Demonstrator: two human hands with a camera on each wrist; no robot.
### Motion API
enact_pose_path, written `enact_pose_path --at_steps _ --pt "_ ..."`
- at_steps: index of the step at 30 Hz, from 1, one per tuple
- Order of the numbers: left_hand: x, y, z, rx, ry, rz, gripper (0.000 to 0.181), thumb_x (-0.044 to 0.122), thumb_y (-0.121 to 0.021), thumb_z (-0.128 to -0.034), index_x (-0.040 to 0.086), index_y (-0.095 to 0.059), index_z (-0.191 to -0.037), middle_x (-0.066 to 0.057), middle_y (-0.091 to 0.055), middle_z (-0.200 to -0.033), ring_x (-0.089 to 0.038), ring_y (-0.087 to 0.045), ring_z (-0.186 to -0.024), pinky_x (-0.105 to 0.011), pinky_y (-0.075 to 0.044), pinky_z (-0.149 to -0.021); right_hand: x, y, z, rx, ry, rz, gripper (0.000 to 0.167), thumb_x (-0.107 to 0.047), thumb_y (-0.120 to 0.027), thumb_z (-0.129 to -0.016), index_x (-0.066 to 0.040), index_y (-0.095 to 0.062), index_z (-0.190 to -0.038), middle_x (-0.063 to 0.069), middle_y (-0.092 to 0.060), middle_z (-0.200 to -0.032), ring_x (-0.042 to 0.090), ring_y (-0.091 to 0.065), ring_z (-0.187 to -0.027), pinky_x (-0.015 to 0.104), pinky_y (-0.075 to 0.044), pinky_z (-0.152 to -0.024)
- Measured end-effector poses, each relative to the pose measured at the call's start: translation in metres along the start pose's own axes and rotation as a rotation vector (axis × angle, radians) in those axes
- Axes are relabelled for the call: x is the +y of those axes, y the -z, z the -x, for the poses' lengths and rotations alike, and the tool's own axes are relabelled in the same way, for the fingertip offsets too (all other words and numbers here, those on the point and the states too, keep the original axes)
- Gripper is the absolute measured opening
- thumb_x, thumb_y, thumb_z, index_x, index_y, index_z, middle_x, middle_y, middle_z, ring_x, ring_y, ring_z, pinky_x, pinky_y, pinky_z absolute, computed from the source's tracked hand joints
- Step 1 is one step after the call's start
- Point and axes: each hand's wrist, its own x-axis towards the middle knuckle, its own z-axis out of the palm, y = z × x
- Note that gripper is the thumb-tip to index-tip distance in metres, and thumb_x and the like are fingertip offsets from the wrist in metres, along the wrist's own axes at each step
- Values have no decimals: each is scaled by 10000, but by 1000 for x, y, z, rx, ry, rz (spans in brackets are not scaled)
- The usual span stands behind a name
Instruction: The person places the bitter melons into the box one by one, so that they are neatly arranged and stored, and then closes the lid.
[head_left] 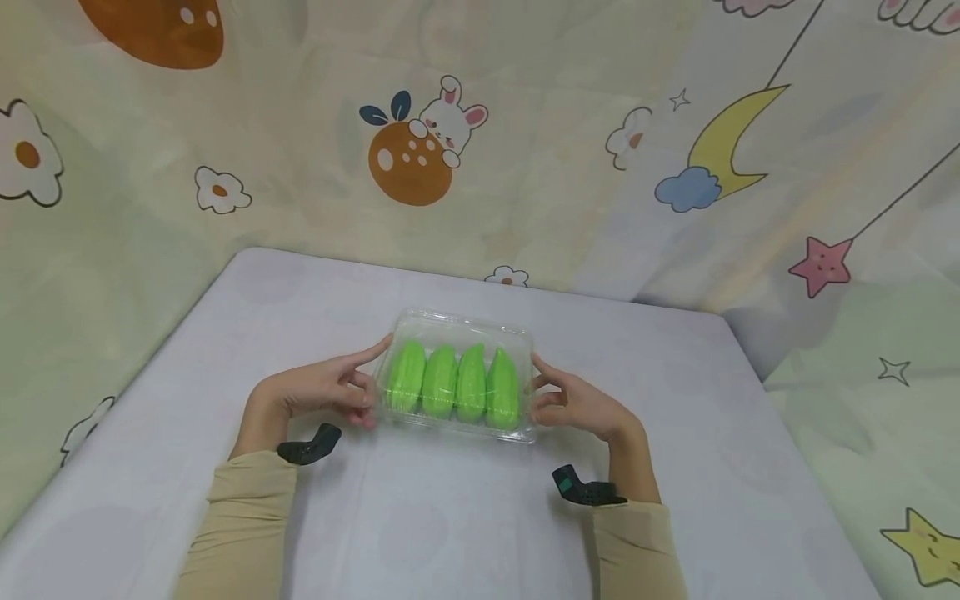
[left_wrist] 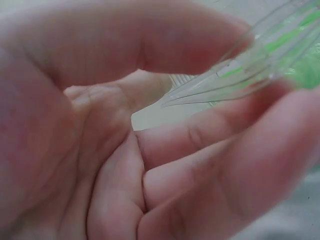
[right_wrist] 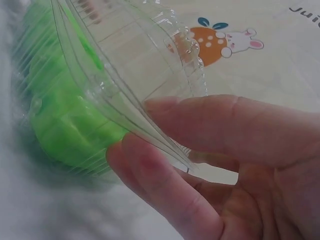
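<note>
A clear plastic clamshell box point(head_left: 465, 327) lies near the middle of the table. Inside it, several bright green elongated pieces point(head_left: 439, 382) with tapered tops stand side by side; their exact kind is unclear. At the box's left end, my left hand point(head_left: 318, 387) pinches the rim. The left wrist view shows the thumb over the thin plastic edge point(left_wrist: 232, 82) and fingers beneath it. My right hand point(head_left: 581, 404) grips the opposite end, thumb above and fingertips under the layered rim point(right_wrist: 125, 107). One rounded green piece point(right_wrist: 75, 125) shows through the plastic there.
A white cloth covers the table point(head_left: 420, 517). Behind and beside it hangs a printed curtain point(head_left: 555, 167) with rabbit, moon and star pictures. Black wrist devices point(head_left: 309, 446) sit at both cuffs, near the tabletop.
</note>
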Motion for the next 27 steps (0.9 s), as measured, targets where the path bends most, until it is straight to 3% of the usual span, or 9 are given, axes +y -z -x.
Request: enact_pose_path --at_steps 7,20,27 --pt "0 0 1 1 4 -24 954 120 -630 -892 319 54 -1527 -95 -685 -850 -291 -705 -833 -335 -576 -742 -1 -1 0 -5 -4 -19 936 -171 -711 -849 -183 -81 -1541 176 -387 -1373 188 -597 -1075 282 -520 -875" --pt "-2 2 -1 -13 -38 -24 954 82 -629 -886 267 47 -1533 -93 -710 -820 -205 -695 -754 -300 -567 -690 -2 -1 1 -9 -9 -20 937 -175 -711 -850 -183 -79 -1541 175 -378 -1394 181 -596 -1080 287 -515 -888" --pt "-2 2 -1 -9 -26 -29 955 83 -630 -885 267 46 -1534 -79 -704 -814 -182 -680 -716 -303 -561 -673 -3 -2 2 -7 -11 -12 937 -178 -712 -850 -175 -78 -1541 174 -385 -1389 186 -601 -1076 288 -516 -885"
